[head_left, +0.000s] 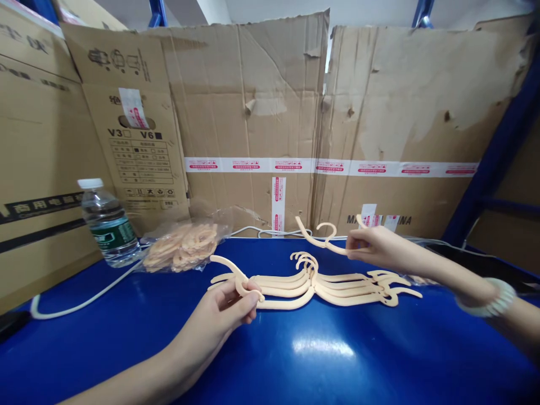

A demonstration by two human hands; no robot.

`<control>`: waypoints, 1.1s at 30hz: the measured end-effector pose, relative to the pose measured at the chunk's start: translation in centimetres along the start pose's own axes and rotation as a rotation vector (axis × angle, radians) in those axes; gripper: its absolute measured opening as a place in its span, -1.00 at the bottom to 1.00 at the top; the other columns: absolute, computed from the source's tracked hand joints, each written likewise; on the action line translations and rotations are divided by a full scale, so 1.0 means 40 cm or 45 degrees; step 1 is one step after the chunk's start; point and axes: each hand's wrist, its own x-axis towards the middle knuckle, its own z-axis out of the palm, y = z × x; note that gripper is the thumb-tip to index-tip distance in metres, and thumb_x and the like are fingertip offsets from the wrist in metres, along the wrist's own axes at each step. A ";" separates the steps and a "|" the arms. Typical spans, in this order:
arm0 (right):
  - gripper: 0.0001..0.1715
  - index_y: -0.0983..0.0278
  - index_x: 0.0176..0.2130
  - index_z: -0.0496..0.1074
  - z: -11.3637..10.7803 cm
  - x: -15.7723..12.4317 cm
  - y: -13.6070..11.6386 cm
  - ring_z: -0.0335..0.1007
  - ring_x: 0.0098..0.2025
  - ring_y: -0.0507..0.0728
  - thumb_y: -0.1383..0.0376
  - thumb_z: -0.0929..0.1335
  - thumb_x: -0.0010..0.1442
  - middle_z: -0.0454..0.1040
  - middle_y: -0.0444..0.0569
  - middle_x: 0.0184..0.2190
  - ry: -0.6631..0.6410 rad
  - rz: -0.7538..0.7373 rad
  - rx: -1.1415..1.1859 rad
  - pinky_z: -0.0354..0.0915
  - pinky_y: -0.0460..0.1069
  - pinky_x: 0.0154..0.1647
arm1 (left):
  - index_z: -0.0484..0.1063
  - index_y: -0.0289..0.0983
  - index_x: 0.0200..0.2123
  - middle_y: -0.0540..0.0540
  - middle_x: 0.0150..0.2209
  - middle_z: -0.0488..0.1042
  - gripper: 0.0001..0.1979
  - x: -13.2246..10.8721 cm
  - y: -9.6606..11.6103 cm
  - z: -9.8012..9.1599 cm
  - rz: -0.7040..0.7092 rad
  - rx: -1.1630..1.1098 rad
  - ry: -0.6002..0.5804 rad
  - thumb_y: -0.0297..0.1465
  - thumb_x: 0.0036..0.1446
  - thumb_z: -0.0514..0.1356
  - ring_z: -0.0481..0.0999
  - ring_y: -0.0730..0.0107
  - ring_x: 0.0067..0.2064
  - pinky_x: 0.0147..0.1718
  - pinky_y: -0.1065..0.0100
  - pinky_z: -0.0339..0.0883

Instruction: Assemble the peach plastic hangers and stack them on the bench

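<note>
Left hand (230, 306) pinching the stack's (320, 287) end, right hand (371, 247) pinching one lifted hanger (323, 239) toward the desk's back edge — looks light, stiff plastic imo, I'd grab the arm tips.

Cream hangers (320, 287), glossy blue table (295, 360), brown cardboard (253, 112) with red-printed white tape (295, 165), green-labelled clear bottle (108, 225)

Glossy blue desk (295, 360) reflecting overhead light, backed by worn flattened brown cardboard boxes (253, 112), blue metal shelving posts (498, 152) behind
</note>
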 end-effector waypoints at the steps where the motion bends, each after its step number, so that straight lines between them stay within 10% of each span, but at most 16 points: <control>1: -0.83 0.23 -0.45 0.39 -0.003 -0.019 -0.009 0.41 -0.45 0.12 0.23 0.30 0.13 0.51 -0.05 -0.50 0.044 -0.032 -0.069 0.25 -0.04 -0.43 | 0.48 -0.27 -0.36 0.04 -0.47 0.38 -0.71 0.000 0.004 0.002 0.004 -0.006 0.008 -0.20 -0.04 0.41 0.30 0.50 -0.41 -0.38 0.46 0.21; 9: -0.75 0.19 -0.15 0.44 0.061 -0.120 -0.045 0.44 -0.38 0.14 0.24 0.21 0.31 0.51 0.03 -0.32 0.407 -0.307 -0.076 0.29 0.01 -0.40 | 0.46 -0.25 -0.35 0.03 -0.39 0.35 -0.74 0.007 -0.005 -0.007 0.046 -0.084 0.030 -0.22 0.02 0.39 0.30 0.51 -0.37 -0.33 0.46 0.23; 33: -0.83 0.15 -0.33 0.20 0.125 -0.148 -0.085 0.31 -0.56 0.10 0.19 0.18 0.32 0.41 -0.11 -0.55 0.360 -0.187 0.182 0.21 -0.05 -0.53 | 0.49 -0.26 -0.31 -0.08 -0.10 0.43 -0.86 -0.003 -0.007 0.004 0.004 -0.286 0.001 -0.31 0.15 0.32 0.40 0.36 -0.12 -0.02 0.28 0.35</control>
